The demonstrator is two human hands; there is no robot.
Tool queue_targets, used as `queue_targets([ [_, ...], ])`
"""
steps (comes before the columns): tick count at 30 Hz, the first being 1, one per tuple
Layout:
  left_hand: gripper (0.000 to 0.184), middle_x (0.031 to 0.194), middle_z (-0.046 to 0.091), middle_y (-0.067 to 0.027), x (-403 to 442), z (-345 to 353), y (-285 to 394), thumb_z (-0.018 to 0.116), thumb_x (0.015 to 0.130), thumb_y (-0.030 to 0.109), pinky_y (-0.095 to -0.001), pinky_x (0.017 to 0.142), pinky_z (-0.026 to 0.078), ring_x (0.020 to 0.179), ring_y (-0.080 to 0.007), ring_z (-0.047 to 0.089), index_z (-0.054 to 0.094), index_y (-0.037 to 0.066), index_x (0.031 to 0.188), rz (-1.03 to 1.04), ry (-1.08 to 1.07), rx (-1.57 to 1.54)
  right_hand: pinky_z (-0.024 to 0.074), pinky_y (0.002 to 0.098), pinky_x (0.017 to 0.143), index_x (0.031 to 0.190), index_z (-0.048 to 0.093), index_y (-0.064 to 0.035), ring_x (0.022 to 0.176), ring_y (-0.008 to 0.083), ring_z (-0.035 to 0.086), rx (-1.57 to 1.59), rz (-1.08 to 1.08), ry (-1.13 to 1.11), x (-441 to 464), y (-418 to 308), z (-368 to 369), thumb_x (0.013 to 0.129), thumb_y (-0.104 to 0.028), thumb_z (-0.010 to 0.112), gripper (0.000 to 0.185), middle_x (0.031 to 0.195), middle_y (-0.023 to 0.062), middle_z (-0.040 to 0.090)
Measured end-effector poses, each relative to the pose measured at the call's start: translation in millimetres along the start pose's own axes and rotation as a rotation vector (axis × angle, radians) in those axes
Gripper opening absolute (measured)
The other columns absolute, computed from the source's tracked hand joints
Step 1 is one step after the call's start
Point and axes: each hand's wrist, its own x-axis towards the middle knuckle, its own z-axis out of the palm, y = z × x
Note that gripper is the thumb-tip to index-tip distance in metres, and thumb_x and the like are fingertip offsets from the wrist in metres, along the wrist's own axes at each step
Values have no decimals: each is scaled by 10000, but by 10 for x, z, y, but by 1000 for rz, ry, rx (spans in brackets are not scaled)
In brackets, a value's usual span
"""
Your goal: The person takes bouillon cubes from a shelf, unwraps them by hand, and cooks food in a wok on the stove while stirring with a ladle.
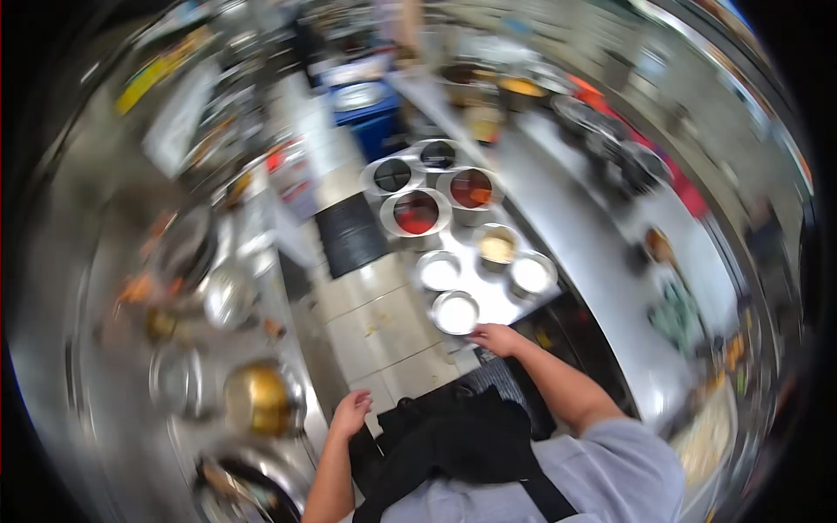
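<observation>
My right hand (494, 338) reaches out by the near corner of a metal work surface (481, 295), its fingertips beside the lower right rim of a round metal pot with white contents (456, 312). Its fingers look stretched out, holding nothing I can see; whether they touch the rim is unclear. My left hand (352, 412) hangs over the floor on the left, fingers loosely apart and nothing in them. Beyond the pot stand two more with white contents (438, 271) (533, 274) and one with pale yellow contents (498, 245). Farther back are two red-filled pots (416, 213) (472, 188) and two dark ones (392, 175) (438, 155).
A long steel counter (567, 218) runs along the right. On the left counter (196, 436) stand a brassy pot (260, 399) and several metal bowls. A black mat (350, 234) lies on the tiled floor (375, 327); a blue bin (366, 118) stands beyond. Much is blurred.
</observation>
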Motion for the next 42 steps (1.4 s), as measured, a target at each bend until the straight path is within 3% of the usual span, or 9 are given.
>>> queue_targets([
  [7, 267, 1055, 678, -137, 661, -212, 186, 561, 952, 88, -312, 724, 541, 855, -193, 665, 576, -2, 1203, -15, -313, 96, 501, 452, 852, 1213, 595, -86, 999, 355, 641, 81, 127, -31, -534, -422, 322, 842, -234, 613, 399, 1071, 177, 673],
  [13, 241, 1031, 684, -107, 1156, -233, 81, 578, 934, 99, -320, 657, 533, 840, -210, 671, 614, 51, 1168, 62, -643, 413, 501, 464, 837, 1218, 582, -105, 982, 367, 646, -3, 364, -34, -1554, 69, 775, 857, -217, 643, 382, 1014, 159, 687],
  [18, 235, 1016, 683, -107, 1526, 869, 790, 578, 929, 103, -324, 652, 532, 828, -210, 669, 615, 50, 1155, 53, -820, 592, 498, 466, 861, 1211, 595, -111, 997, 368, 645, 163, 617, 448, -2529, 377, 1249, 849, -238, 648, 387, 1043, 177, 683],
  [26, 226, 990, 681, -106, 1451, 2371, 1764, 577, 920, 110, -329, 643, 531, 808, -209, 666, 616, 48, 1133, 164, -976, 689, 499, 438, 886, 1174, 635, -96, 1018, 353, 643, 436, 965, 650, -3486, 684, 2233, 818, -239, 665, 384, 1051, 166, 690],
  [29, 222, 981, 680, -106, 1371, 2675, 1918, 577, 916, 113, -332, 639, 531, 800, -209, 665, 617, 48, 1125, 181, -1013, 710, 537, 428, 797, 1172, 641, -97, 924, 314, 681, 471, 952, 696, -3692, 1004, 2799, 825, -216, 667, 368, 1010, 148, 698],
  [34, 217, 965, 679, -105, 1336, 2935, 2017, 576, 911, 117, -335, 634, 530, 788, -209, 663, 617, 47, 1112, 184, -1060, 756, 558, 447, 586, 1327, 515, -135, 716, 251, 685, 1116, 1368, 722, -4185, 1000, 2942, 861, -179, 640, 485, 935, 123, 678],
  [37, 214, 956, 678, -105, 1333, 3050, 2042, 576, 907, 119, -337, 630, 530, 780, -209, 662, 618, 46, 1104, 185, -1089, 788, 556, 466, 575, 1529, 109, -230, 723, 269, 683, 1237, 1369, 1105, -4753, 841, 2719, 864, -150, 651, 862, 976, 172, 663],
  [40, 211, 947, 677, -104, 1314, 3179, 2095, 576, 904, 122, -339, 627, 529, 773, -209, 661, 618, 46, 1096, 196, -1120, 820, 547, 452, 562, 1544, 28, -173, 717, 331, 667, 653, 1759, 1561, -5962, 1224, 2928, 839, -156, 699, 974, 930, 221, 670],
  [42, 209, 940, 677, -104, 1285, 3280, 2111, 576, 902, 124, -341, 624, 529, 768, -209, 660, 619, 45, 1090, 208, -1146, 848, 481, 383, 446, 1551, 7, -233, 562, 239, 608, 586, 1837, 1978, -6830, 477, 2389, 903, -82, 597, 890, 780, 154, 633],
])
